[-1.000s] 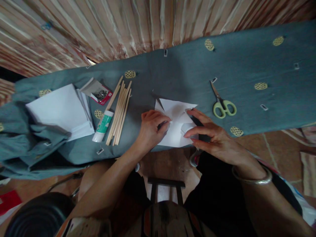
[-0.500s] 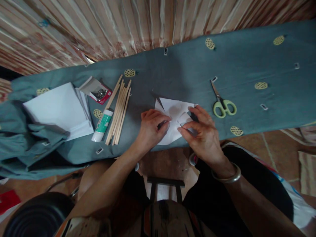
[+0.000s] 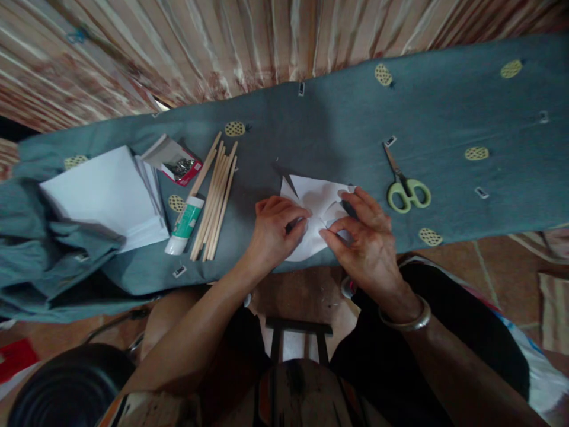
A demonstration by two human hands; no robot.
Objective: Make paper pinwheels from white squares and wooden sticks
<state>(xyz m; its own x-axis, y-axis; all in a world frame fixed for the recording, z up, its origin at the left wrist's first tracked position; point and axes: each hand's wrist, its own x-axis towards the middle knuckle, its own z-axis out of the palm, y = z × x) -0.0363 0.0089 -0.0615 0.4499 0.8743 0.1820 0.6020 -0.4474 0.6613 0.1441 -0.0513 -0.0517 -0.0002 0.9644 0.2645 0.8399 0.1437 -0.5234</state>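
- Blue cloth runs back to a curtain
- Paper lies near the cloth's front edge, scissors to its right
- Left hand and right hand both pinch the paper

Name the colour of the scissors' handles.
Pale green; the scissors' handles show best in the head view.
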